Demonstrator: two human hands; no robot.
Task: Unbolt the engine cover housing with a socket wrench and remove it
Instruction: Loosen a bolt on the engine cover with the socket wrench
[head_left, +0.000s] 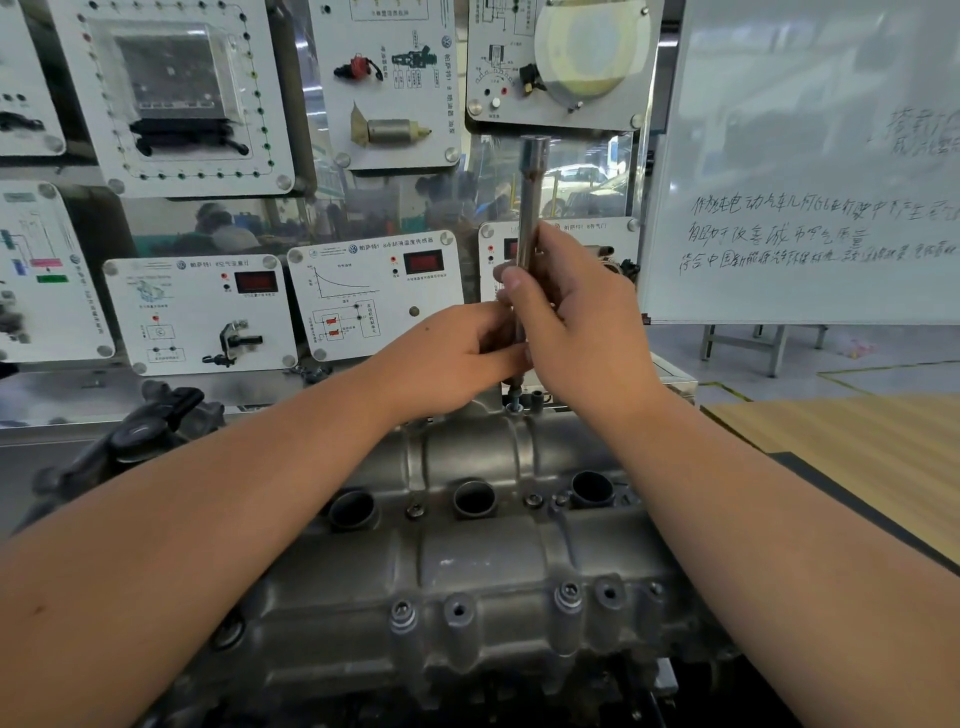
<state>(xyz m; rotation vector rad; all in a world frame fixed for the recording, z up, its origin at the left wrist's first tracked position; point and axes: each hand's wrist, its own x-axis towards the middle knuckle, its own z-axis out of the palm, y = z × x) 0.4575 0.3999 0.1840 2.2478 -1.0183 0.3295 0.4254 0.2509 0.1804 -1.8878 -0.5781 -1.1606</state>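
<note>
The grey metal engine cover housing (467, 561) fills the lower middle, with three round openings along its top and several bolts along its near edge. A long steel socket wrench (531, 208) stands upright over a bolt (515, 402) at the housing's far edge. My right hand (576, 322) grips the wrench's shaft at mid height. My left hand (457, 353) holds the lower part of the shaft, fingers curled round it. The wrench's tip is partly hidden by both hands.
A display board (374, 301) with white sensor panels stands right behind the engine. A whiteboard (810, 171) with handwriting stands at the right. A wooden table top (857, 447) lies to the right. Black parts (140, 431) sit at the housing's left end.
</note>
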